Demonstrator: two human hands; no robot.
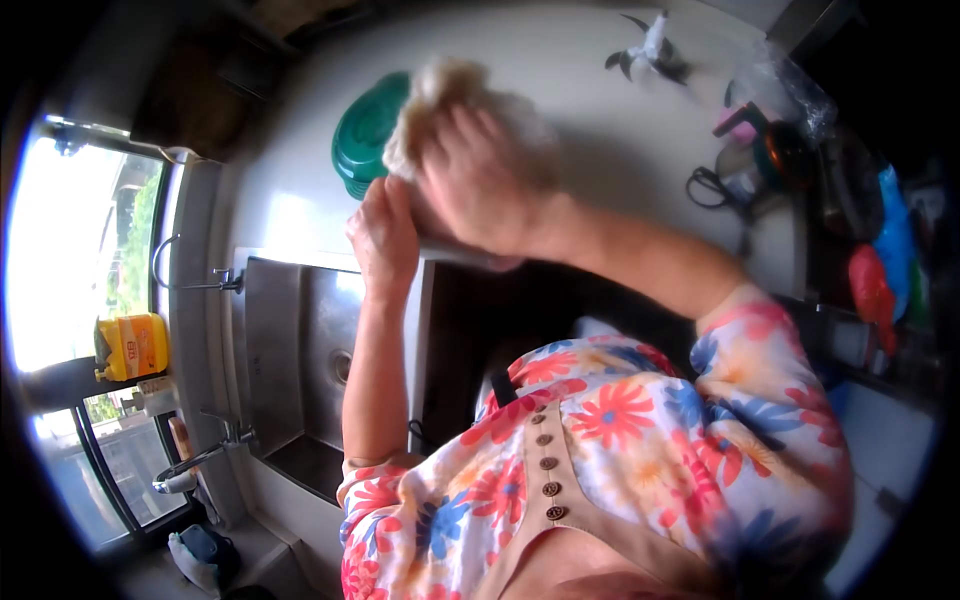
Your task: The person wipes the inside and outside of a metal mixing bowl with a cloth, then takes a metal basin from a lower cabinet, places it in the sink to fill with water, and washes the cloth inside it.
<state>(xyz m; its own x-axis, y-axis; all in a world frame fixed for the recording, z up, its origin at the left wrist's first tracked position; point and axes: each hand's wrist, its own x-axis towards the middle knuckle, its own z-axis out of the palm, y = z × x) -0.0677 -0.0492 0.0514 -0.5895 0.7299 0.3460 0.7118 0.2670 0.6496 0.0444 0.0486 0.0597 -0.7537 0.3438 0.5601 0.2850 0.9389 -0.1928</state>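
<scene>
A fluffy beige cloth point(446, 84), smeared by motion, is bunched over the counter. My right hand point(480, 185) is blurred, its fingers pressed over the cloth. Close to the cloth's lower left side, my left hand point(385, 232) is closed with thumb and fingers together. What it grips is hidden under the cloth and my right hand. A stack of green bowls point(368, 132) sits on the counter just left of the cloth, partly covered by it.
A steel sink point(275, 340) with a faucet point(200, 285) lies to the left. On the sill stands a yellow bottle point(138, 346). Scissors point(708, 188) and a glass pot point(750, 165) are on the right. A white object with dark prongs point(652, 45) lies at the back.
</scene>
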